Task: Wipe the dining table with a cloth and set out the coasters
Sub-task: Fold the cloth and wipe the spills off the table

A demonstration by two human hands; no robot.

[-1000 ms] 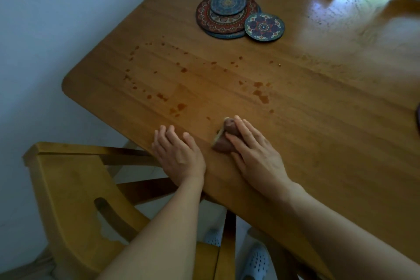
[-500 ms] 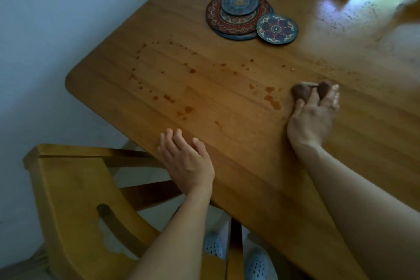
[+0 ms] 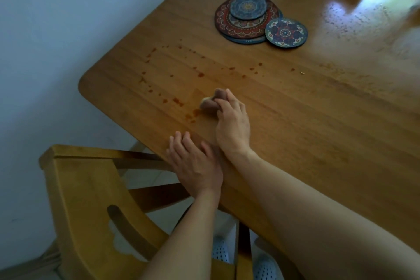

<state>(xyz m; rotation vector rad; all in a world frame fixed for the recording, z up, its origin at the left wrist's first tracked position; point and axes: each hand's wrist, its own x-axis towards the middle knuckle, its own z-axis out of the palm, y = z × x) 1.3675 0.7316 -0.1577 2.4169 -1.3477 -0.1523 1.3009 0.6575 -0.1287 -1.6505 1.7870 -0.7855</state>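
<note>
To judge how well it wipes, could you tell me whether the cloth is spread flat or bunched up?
Bunched up: the cloth shows as a small rounded wad under the right hand.

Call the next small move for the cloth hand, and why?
Probably push the cloth a little further left, over the reddish spots right beside it. The right hand presses the cloth flat on the table, more spots lie beyond, and the left hand rests on the near edge.
</note>
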